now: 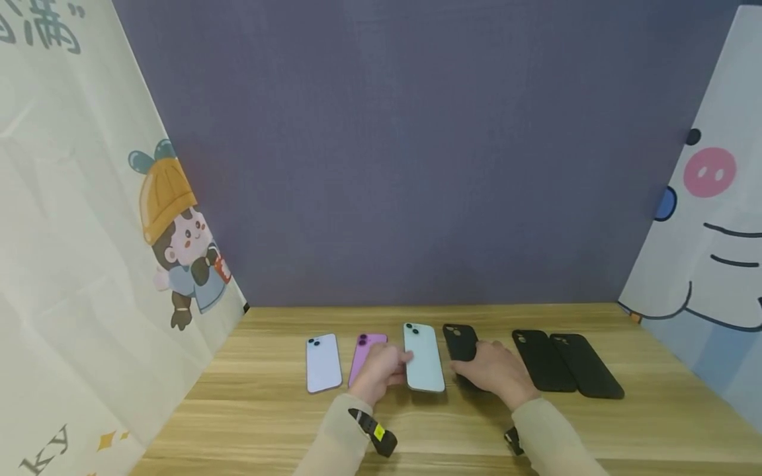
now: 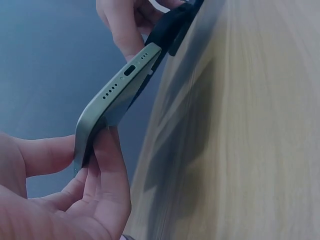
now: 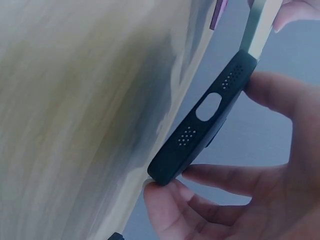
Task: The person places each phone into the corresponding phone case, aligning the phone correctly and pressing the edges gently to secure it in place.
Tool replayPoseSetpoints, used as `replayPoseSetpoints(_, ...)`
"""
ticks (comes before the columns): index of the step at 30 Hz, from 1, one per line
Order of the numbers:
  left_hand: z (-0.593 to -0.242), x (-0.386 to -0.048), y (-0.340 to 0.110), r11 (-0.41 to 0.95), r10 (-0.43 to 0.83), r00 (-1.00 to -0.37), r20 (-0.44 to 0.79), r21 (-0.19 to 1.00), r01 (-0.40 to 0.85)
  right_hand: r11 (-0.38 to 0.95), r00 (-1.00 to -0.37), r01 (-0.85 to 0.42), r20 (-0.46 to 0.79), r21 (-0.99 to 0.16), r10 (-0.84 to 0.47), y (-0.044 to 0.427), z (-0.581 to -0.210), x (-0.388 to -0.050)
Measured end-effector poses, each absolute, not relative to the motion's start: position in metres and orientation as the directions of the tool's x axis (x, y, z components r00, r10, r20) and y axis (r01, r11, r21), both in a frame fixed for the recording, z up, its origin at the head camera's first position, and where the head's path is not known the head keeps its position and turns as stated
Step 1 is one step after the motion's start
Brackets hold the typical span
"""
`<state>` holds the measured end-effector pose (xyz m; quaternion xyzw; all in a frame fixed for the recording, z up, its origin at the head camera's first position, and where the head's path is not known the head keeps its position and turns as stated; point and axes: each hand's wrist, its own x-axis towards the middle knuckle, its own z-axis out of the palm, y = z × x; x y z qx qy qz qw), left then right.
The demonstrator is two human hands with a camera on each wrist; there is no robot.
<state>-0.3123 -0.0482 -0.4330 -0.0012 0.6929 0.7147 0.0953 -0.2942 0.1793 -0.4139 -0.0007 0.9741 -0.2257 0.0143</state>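
Lower centre of head frame: left hand pinched a pale-green phone by its edge, right hand gripped a black case, both over the table.

Head view forward and down over the counter, wrist views close, tilted, sharing pale phone, black case

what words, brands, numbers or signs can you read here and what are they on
"满" and a closing quotation mark: top of the left wall covering; the character before is cut off.
"ky": bottom of that covering.
Yellow tag on the left wrist: any marking too small to read.
Mint phone, held black case, lilac phone, purple phone: nothing readable.
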Motion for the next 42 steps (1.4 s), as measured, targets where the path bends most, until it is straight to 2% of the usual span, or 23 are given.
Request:
replayPoseSetpoints(28, -0.427, -0.311, -0.054, -0.057, 0.119, -0.986, -0.121, 0.990, -0.128, 0.857, -0.999, -0.015, 0.046, -0.516, 0.010, 0.165, -0.396, -0.286)
replayPoseSetpoints(42, -0.423, -0.308, -0.049, -0.078, 0.126, -0.987, -0.097, 0.991, -0.108, 0.859, -0.997, -0.030, 0.081, -0.512, 0.013, 0.151, -0.385, -0.278)
